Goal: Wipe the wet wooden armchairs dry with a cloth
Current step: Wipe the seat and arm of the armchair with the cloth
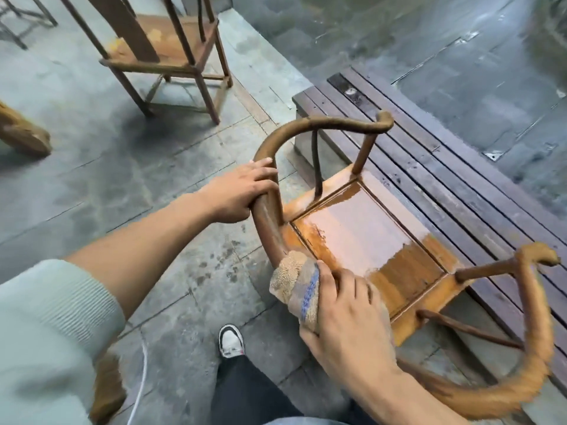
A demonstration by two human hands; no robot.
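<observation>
A wooden armchair (362,228) with a curved horseshoe rail stands below me, its seat glossy with water. My left hand (242,191) grips the rail on its left curve. My right hand (346,320) presses a beige cloth with a blue stripe (296,286) around the rail lower down, near the back splat. The cloth wraps the rail, hiding that section. A second wooden armchair (165,47) stands at the upper left on the stone paving.
A dark slatted wooden bench (445,167) runs diagonally right behind the near chair. Wet grey stone paving (122,179) surrounds everything. Another wooden piece (21,133) pokes in at the left edge. My shoe (230,342) and a white cord (141,378) are below.
</observation>
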